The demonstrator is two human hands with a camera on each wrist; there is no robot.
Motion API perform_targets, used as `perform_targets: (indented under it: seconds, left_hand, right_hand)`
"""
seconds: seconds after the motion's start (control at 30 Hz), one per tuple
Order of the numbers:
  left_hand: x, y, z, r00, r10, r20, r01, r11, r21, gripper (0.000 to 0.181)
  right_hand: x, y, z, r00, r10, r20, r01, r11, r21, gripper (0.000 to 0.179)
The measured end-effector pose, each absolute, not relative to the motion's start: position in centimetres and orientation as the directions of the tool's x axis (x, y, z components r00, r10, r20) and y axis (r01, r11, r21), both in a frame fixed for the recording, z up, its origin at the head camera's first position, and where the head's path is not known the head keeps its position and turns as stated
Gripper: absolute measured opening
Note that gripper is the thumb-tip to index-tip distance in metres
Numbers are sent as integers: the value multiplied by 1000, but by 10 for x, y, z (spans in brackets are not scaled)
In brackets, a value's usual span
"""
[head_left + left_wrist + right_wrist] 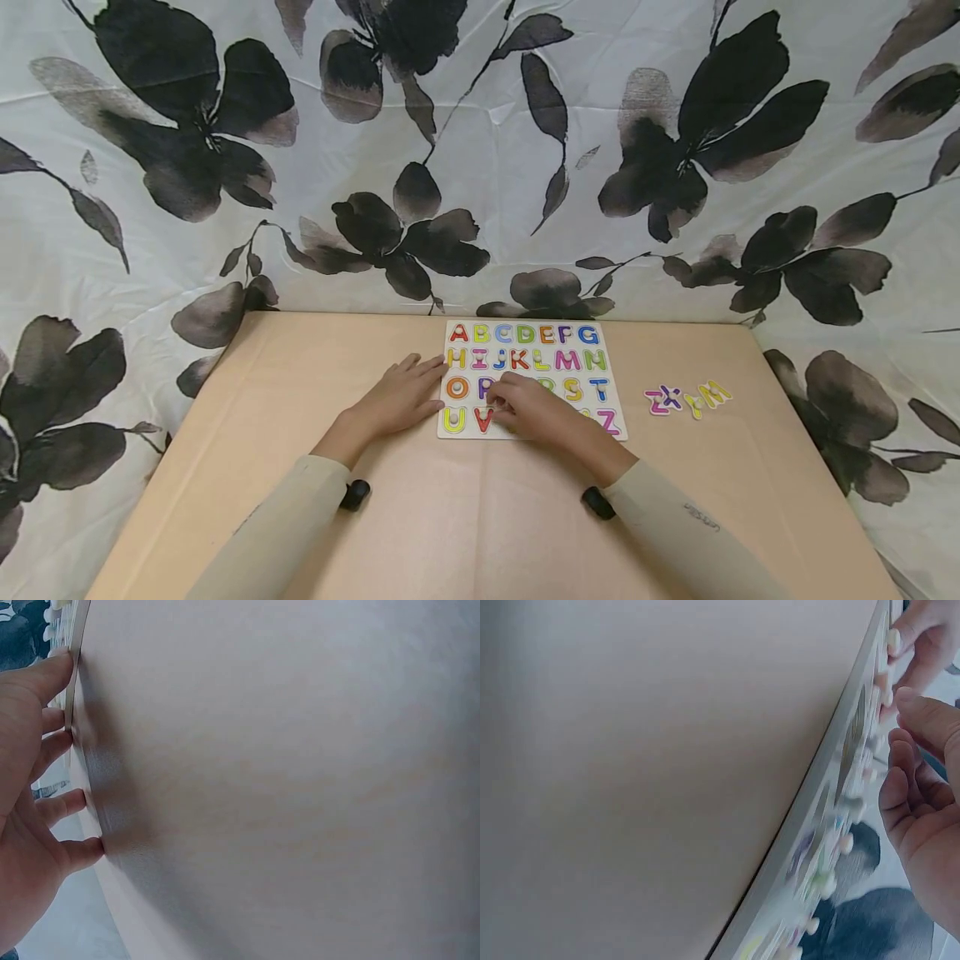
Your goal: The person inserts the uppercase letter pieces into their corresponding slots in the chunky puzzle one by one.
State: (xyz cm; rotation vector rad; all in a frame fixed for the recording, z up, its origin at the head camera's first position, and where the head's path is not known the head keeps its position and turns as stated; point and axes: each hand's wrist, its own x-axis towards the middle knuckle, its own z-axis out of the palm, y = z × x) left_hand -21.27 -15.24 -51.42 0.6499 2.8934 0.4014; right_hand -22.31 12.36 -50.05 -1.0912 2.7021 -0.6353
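A white alphabet board (535,322) with colourful letters lies near the table's far edge. My left hand (405,393) rests at its left side, fingers spread, fingertips against the edge in the left wrist view. Over its lower rows is my right hand (536,408), fingers bent, hiding several letters. The thumb tip is beside the red letter V (482,420) at the bottom row. In the right wrist view, thumb (926,720) and bent fingers (896,787) are close over the pegged letters; I cannot tell whether they pinch the V's peg.
Right of the board lie loose letter pieces: a pink Z (660,403), a purple X (672,395), a yellow Y (695,406) and a yellow zigzag letter (714,393). The tan table (480,533) meets a floral cloth (525,250) behind.
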Motion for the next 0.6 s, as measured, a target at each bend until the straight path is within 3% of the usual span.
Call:
perform_targets:
  seconds: [0.27,0.6]
  left_hand:
    - [-212,-154,-515,-886,456,-89,416,864,284,68]
    - [-207,-159,-514,-877,473,-85,435,857,276,67]
  right_hand:
    - [-223,169,-502,-771,-636,35,-584,684,-437,19]
    - [-216,243,-490,-908,-418,-19,-361,806,-470,23]
